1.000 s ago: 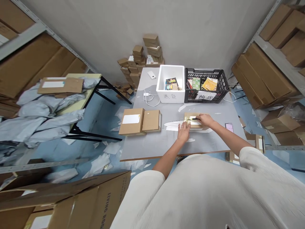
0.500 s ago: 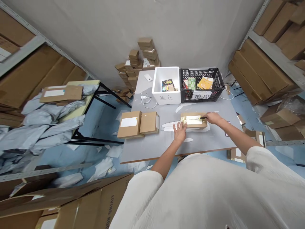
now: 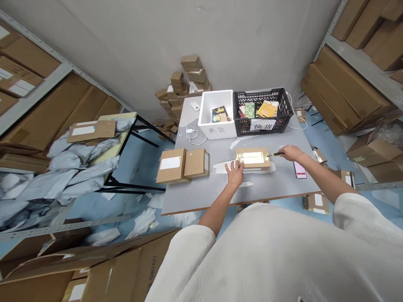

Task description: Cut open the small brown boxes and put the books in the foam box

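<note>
A taped cardboard box [image 3: 260,163] with a white label lies on the grey table [image 3: 195,197]. My left hand [image 3: 235,173] rests with spread fingers against the box's near left corner. Beyond the box's right end, my right hand [image 3: 291,153] is closed around a utility knife [image 3: 277,154]. The knife points left, its tip at the right end of the tape strip. Under the box shows a torn white sheet [image 3: 219,167]. To the left, two more cardboard boxes [image 3: 171,165] sit side by side.
Behind the box stand a white foam bin [image 3: 217,130] and a black plastic crate [image 3: 263,126], both holding small packets. A phone [image 3: 300,170] lies by my right forearm. Grey parcel bags [image 3: 91,167] cover a side table at left. Shelves with large cartons flank both sides.
My right hand has drawn the knife rightward, from over the label to past the box's right end. My left hand stays on the box. The phone is now more fully visible.
</note>
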`<state>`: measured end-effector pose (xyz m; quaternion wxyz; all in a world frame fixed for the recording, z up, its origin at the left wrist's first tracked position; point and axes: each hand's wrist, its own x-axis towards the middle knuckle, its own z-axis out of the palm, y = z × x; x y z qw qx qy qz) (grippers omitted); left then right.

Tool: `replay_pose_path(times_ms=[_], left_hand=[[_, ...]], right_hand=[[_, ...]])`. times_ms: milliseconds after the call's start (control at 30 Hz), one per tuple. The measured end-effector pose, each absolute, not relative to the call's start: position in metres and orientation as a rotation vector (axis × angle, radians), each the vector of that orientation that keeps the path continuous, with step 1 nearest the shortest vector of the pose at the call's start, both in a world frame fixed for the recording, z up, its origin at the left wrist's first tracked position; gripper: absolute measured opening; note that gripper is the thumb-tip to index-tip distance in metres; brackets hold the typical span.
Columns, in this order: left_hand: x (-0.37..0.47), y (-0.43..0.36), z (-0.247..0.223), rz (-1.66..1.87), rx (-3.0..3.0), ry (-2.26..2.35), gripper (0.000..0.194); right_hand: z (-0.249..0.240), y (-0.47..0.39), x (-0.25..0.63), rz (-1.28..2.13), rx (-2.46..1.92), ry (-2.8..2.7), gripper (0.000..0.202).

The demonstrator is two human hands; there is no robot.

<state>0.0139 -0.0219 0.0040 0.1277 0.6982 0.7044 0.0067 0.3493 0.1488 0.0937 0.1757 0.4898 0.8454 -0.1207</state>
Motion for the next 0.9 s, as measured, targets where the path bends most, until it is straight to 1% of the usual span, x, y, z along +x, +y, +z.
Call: replay_pose_path(times_ms=[133, 267, 400, 567, 667, 767, 900], left_hand=[[0.018, -0.018, 0.005, 0.068, 2.02, 2.067, 0.061], [0.028, -0.006, 0.005, 0.119, 2.014, 2.078, 0.049], [0.05, 0.016, 0.006, 0.085, 2.154, 1.874, 0.058], [0.083, 0.048, 0.013, -0.012, 2.258, 1.7, 0.068], [0.092, 0.064, 0.018, -0.087, 2.257, 1.691, 0.068], [0.095, 0.074, 0.02, -0.15, 2.28, 1.674, 0.066], [0.096, 0.079, 0.02, -0.191, 2.233, 1.679, 0.069]], right_hand=[[0.096, 0.151, 0.376, -0.375, 1.496, 2.416, 0.032], [0.09, 0.142, 0.4, -0.55, 1.623, 2.523, 0.04], [0.077, 0.125, 0.408, -0.797, 1.685, 2.594, 0.04], [0.064, 0.104, 0.412, -1.013, 1.754, 2.583, 0.037], [0.054, 0.091, 0.415, -1.156, 1.839, 2.52, 0.035], [0.041, 0.078, 0.417, -1.302, 1.92, 2.424, 0.037], [0.025, 0.067, 0.422, -1.402, 1.939, 2.331, 0.037]])
